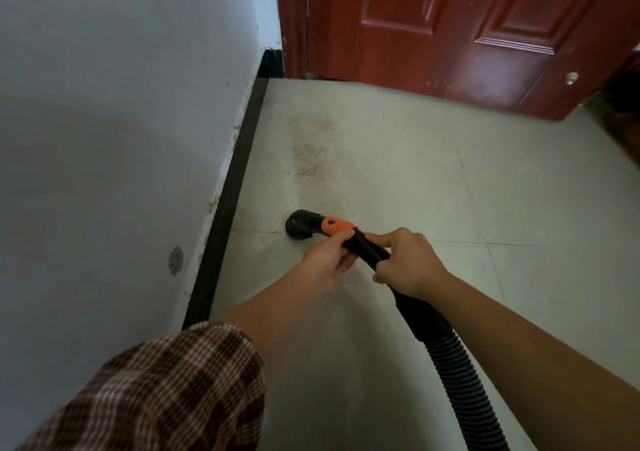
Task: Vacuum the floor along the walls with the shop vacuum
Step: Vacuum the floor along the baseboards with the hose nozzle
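Note:
Both of my hands grip the black vacuum hose [460, 374], which runs from the lower right up to the middle of the view. My left hand [327, 260] pinches the rigid tube just behind its orange collar [337, 226]. My right hand [407, 263] wraps the tube a little further back. The round black nozzle [300, 225] points at the pale tiled floor [433, 180], a short way from the dark baseboard [230, 208]. A patch of brownish dirt [310, 152] lies on the tiles ahead of the nozzle.
A white wall [121, 104] runs along the left, with a small round fitting [175, 260] low on it. A red-brown panelled door [467, 31] stands ahead, with a metal stopper [571, 78] near its lower right. A dark object [623, 111] sits at the right edge.

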